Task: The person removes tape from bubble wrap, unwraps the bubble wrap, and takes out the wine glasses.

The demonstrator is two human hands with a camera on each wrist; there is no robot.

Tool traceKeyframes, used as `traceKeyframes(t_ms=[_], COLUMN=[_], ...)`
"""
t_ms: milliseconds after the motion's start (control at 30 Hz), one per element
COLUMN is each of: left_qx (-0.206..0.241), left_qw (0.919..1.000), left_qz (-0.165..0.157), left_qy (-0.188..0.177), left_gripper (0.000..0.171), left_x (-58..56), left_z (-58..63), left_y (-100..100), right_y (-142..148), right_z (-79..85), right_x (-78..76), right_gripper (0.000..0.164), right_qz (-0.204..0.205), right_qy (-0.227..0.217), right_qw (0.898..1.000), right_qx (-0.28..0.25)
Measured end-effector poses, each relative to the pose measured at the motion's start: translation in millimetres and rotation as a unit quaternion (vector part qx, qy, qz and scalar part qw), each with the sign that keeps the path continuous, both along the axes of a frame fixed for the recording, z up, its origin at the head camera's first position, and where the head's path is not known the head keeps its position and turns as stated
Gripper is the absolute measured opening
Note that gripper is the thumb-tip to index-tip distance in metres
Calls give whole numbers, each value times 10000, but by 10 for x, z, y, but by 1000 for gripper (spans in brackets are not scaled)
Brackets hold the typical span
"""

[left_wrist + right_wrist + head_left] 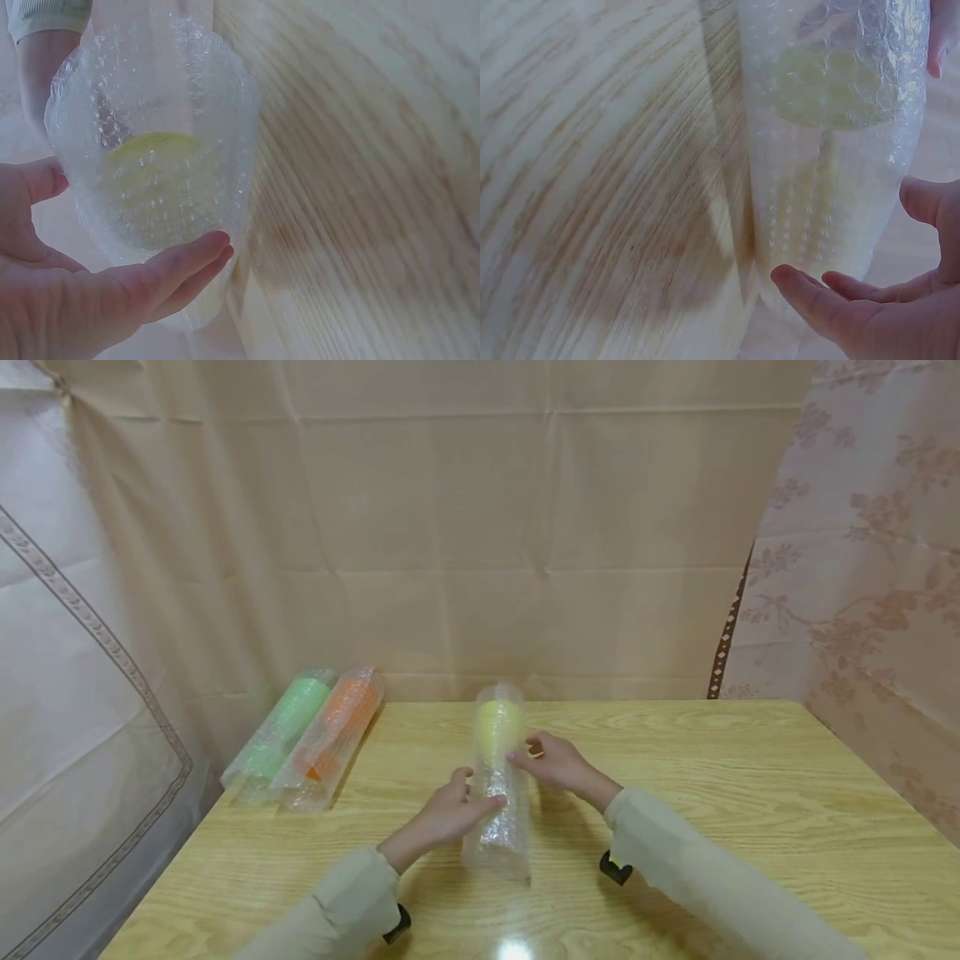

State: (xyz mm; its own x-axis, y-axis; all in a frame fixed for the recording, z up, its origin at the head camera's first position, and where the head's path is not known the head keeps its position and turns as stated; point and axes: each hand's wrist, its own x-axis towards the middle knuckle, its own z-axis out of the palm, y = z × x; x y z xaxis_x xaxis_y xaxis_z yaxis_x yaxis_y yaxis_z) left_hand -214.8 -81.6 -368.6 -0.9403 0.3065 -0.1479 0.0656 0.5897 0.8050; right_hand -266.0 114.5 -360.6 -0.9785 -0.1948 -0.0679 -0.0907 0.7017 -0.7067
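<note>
A yellow cup-like item (pixel 498 727) sits inside a clear bubble-wrap sleeve (pixel 497 852) at the middle of the table. Around the sleeve's lower half, my left hand (pixel 444 812) lies with straight fingers that rest against the plastic. My right hand (pixel 561 763) is at its right side, higher up, with fingertips touching or very close to the wrap. Both wrist views show the yellow item (pixel 169 195) blurred through the bubbles, so its exact kind is unclear. Part of the sleeve is behind the left fingers.
Two more bubble-wrapped items, one green (pixel 296 714) and one orange (pixel 341 718), sit side by side at the table's left edge. The wooden table (pixel 675 760) backs onto a beige curtain (pixel 450 527). A flowered cloth (pixel 885 568) hangs at the right.
</note>
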Motion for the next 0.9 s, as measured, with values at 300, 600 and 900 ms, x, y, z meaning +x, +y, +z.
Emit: traceKeyframes(t_ms=[300,600,900], left_qx=[147,306,76], left_qw=[9995,9994,9968], left_qz=[-273,179,781], left_qy=[-85,13,-124], left_gripper=[89,75,73], left_x=[78,72,5], left_z=[-2,-1,12], left_y=[81,142,166], right_y=[33,110,170], right_z=[10,-17,-61], right_x=[37,36,12], right_gripper=[71,74,59], right_qz=[-228,-67,428], right_qy=[-642,-1255,-1439], right_qw=[9972,9846,9726], right_qx=[-307,-1214,-1774])
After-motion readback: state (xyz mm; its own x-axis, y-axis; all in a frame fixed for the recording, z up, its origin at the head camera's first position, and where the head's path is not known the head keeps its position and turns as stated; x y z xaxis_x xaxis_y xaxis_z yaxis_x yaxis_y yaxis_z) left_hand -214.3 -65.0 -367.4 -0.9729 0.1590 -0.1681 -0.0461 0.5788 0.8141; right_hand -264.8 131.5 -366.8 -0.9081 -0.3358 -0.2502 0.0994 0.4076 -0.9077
